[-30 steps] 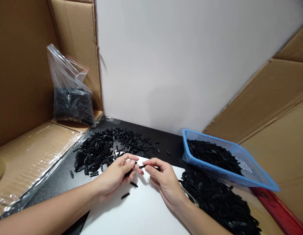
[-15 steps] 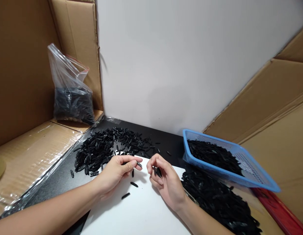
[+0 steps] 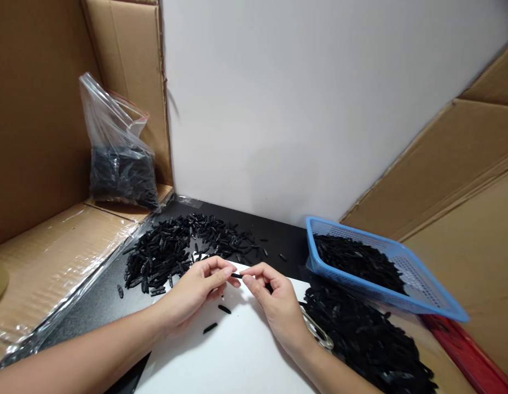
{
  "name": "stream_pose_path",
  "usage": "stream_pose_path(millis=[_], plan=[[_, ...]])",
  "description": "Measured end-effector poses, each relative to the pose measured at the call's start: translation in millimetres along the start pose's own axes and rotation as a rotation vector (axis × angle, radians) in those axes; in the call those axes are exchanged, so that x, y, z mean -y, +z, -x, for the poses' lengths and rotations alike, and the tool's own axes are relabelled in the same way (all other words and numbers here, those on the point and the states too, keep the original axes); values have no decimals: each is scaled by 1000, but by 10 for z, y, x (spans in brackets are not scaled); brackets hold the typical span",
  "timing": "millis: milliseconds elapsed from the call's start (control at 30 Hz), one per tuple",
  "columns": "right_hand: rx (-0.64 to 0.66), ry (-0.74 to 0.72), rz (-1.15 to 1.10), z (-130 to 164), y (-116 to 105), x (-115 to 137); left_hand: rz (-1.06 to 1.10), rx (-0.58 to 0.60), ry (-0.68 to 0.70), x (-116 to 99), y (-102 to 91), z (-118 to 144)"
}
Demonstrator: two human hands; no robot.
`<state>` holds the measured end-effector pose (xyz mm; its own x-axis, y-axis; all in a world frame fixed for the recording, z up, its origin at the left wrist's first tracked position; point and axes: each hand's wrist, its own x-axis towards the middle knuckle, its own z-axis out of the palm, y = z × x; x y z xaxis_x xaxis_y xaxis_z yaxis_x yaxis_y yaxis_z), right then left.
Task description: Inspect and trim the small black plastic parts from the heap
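Both hands meet over the white sheet [image 3: 237,355]: left hand [image 3: 196,293] and right hand [image 3: 274,301] each pinch an end of one small black piece [image 3: 236,276], fingers closed, near the loose pile [image 3: 172,251].

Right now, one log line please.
left hand: pinches small black piece | right hand: fingers on same piece | under: white sheet
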<state>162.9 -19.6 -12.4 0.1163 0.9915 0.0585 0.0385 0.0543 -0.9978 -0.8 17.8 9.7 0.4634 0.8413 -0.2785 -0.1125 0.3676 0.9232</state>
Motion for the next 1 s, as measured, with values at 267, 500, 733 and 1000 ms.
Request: stream_pose_path(millis=[267,500,733,1000], plan=[[-3,54,-89,-18,-6,-105,45,7,-7,62,22,-17],[38,147,-266,-28,11,-91,10,44,19,56,1,-29],[118,241,-463,-30,-4,-18,-62,56,48,63,10,-30],[94,10,25,-11,-20,-36,-194,129,107,61,0,-34]])
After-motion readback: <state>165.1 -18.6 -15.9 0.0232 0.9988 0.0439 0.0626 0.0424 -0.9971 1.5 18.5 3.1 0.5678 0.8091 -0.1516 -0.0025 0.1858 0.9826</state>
